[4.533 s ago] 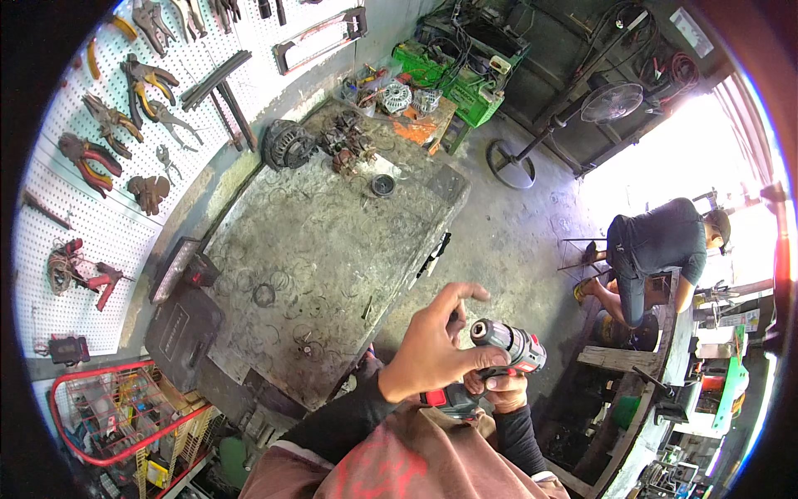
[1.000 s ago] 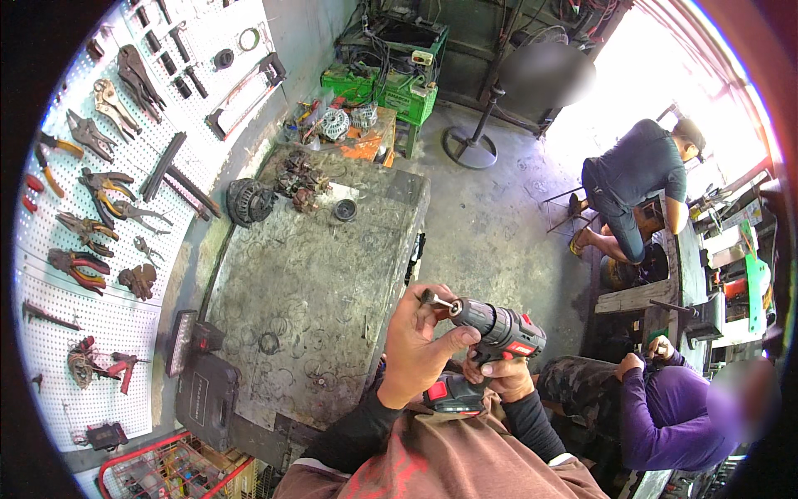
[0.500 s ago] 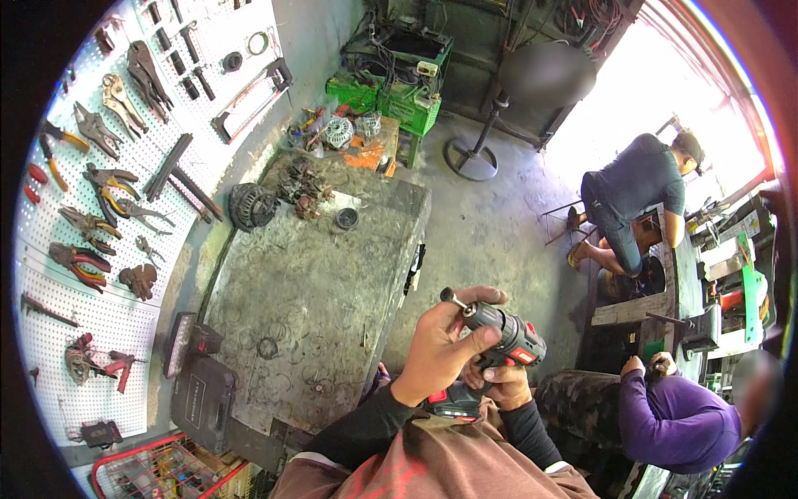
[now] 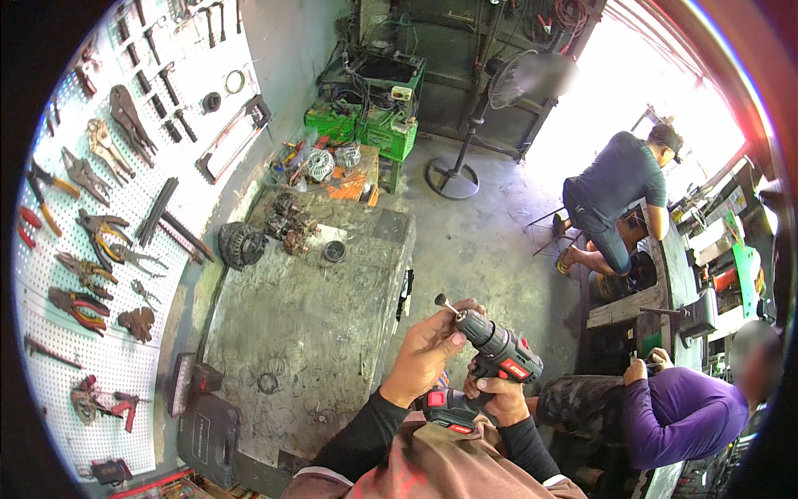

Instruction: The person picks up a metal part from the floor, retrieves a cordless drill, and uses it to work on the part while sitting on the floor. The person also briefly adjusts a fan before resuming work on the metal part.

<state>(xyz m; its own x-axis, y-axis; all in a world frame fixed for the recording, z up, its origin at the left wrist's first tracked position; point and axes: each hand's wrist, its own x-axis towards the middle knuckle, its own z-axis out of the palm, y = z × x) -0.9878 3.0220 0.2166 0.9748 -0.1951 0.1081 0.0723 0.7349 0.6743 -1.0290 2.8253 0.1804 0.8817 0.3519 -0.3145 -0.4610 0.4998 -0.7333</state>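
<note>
A black and grey cordless drill (image 4: pixel 500 353) with red accents is held in front of me, its chuck pointing up and left. My right hand (image 4: pixel 505 401) wraps around its handle, just above the battery pack (image 4: pixel 449 411). At the front end, my left hand (image 4: pixel 424 349) curls its fingers behind the chuck (image 4: pixel 474 324), with the thumb beside it. A short metal bit (image 4: pixel 448 305) with a round, wide head sticks out of the chuck past the left fingers. Just where the left fingertips press is partly hidden.
A worn workbench (image 4: pixel 324 299) stands at left, bearing an alternator-like part (image 4: pixel 242 245) and a black ring (image 4: pixel 334 251). Pliers hang on the white pegboard (image 4: pixel 50 266). A pedestal fan (image 4: pixel 453 176) stands ahead. At right are a crouching person (image 4: pixel 615 187) and one in a purple sleeve (image 4: pixel 677 416).
My left thumb has slid off the chuck toward its side, and the left hand sits slightly lower. The right hand keeps its hold on the drill. The whole view has shifted a little.
</note>
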